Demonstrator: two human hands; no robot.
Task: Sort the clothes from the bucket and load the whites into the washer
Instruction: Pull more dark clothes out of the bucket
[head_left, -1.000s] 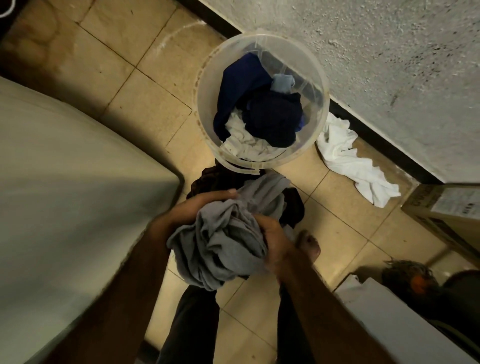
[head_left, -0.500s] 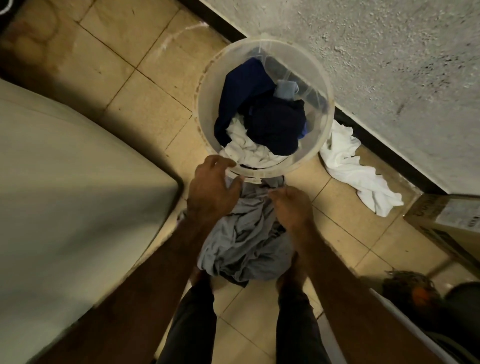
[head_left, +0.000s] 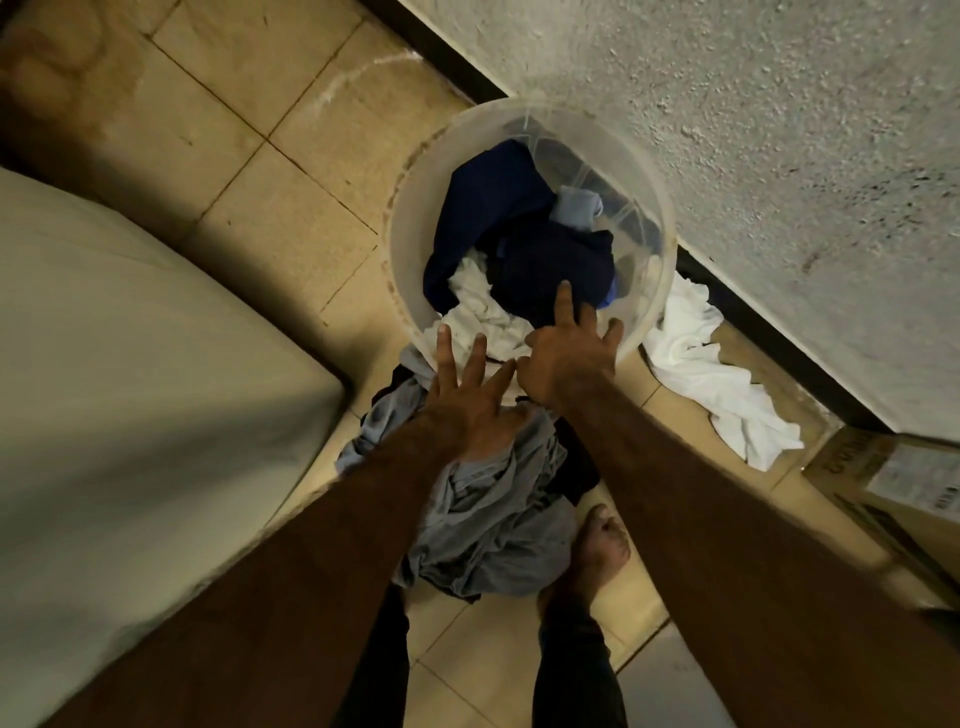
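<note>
The bucket (head_left: 410, 249) stands on the floor by the wall, holding navy and white clothes. I've dropped the grey garment (head_left: 483, 514); my left hand (head_left: 467, 400) and right hand (head_left: 566, 358) now reach over its rim, grip wide, empty.

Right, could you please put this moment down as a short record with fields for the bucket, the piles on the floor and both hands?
bucket: translucent bucket on the tiled floor beside the wall
in bucket: dark blue clothes, a light blue piece, a white garment
floor, near the feet: grey garment on a dark item
floor, by the wall: white cloth
left hand: open, fingers spread, holding nothing
right hand: open, reaching over the bucket rim
</note>
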